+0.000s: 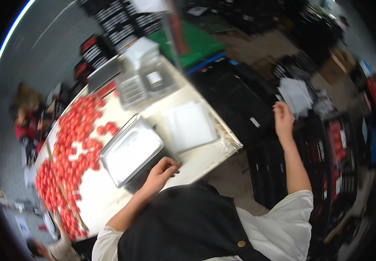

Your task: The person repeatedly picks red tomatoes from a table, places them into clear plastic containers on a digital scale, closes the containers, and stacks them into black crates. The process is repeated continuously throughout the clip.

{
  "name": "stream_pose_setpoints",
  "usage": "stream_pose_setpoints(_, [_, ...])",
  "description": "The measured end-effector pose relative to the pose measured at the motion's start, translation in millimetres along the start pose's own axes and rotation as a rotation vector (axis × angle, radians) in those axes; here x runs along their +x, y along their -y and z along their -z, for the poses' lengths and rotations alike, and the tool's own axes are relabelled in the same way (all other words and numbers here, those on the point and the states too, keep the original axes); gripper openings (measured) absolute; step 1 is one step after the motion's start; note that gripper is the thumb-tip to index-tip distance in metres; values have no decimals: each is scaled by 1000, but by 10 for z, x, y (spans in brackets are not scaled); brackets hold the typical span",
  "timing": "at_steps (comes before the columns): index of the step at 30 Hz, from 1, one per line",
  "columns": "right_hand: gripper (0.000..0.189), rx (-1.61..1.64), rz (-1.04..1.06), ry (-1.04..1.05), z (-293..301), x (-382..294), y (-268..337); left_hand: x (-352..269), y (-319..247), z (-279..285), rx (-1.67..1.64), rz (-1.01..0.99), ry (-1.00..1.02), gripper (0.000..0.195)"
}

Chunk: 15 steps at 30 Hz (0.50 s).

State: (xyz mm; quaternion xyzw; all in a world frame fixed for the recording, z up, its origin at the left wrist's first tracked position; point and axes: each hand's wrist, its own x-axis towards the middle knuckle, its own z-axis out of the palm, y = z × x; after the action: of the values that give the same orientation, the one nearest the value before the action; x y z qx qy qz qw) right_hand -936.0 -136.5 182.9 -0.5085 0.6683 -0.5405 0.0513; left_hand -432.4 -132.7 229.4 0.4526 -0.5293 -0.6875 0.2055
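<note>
My left hand (pixel 164 172), loosely curled and with nothing in it, hovers by the near corner of a weighing scale with a stainless steel platform (pixel 132 150). My right hand (pixel 283 119) is stretched out to the right, beside white sheets (pixel 295 96) lying on dark crates. Its fingers look empty and slightly apart; whether they touch the sheets is unclear because of blur. A stack of white sheets (pixel 191 125) lies on the white worktable (pixel 188 164) past the scale. Many red tomatoes (pixel 80 120) are spread over the table's left side.
Clear plastic trays (pixel 131 89) stand at the table's far end near a dark flat-topped device (pixel 104 75). Black crates (pixel 230 94) fill the right side. Crates of red produce (pixel 337 142) stand farther right. Other people work at the left, one reaching an arm (pixel 60 225) toward the tomatoes.
</note>
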Motion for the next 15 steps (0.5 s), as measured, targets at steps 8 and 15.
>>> stream_pose_setpoints(8, [49,117,213,725,-2980,-115,972,-741,244,515,-184,-10,-434,17])
stream_pose_setpoints(15, [58,-87,497,857,-4860,-66,1529,-1500,661,823,-176,52,-813,16])
